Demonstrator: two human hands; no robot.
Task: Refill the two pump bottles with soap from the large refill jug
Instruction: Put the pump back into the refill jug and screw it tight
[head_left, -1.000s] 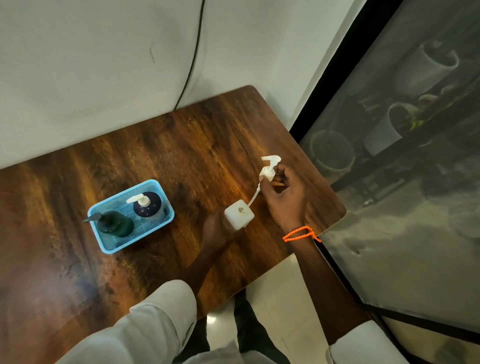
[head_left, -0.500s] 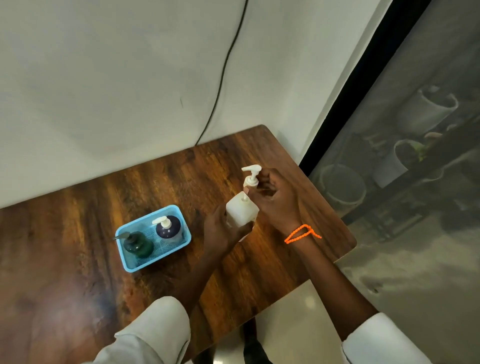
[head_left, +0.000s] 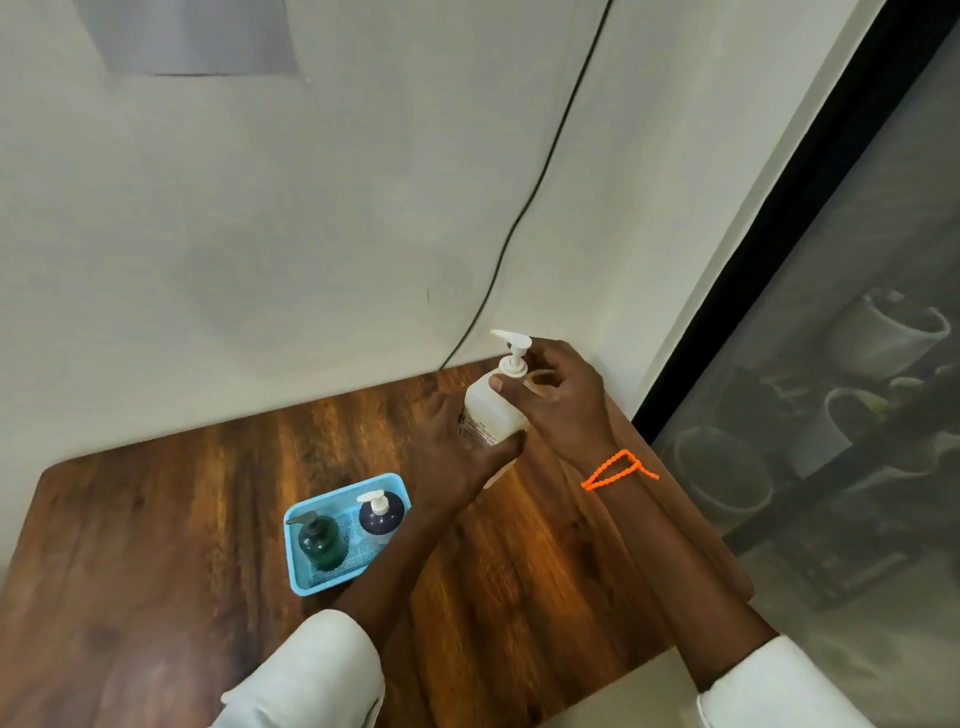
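Refill jug (head_left: 491, 410), the white squarish one with a pump top (head_left: 513, 349), is sitting near the back right corner of the wooden table (head_left: 156, 545), and both hands are on it. Left hand (head_left: 457, 452) is wrapped around the lower body, holding it steady. Right hand (head_left: 558, 395) is curled around the pump collar at the neck, thumb across the jug's shoulder. Two pump bottles, a green one (head_left: 319, 540) and a dark blue one (head_left: 381, 514), stand side by side in a little blue basket (head_left: 332, 584), just left of the left forearm. Orange beaded band (head_left: 618, 470) on the right wrist.
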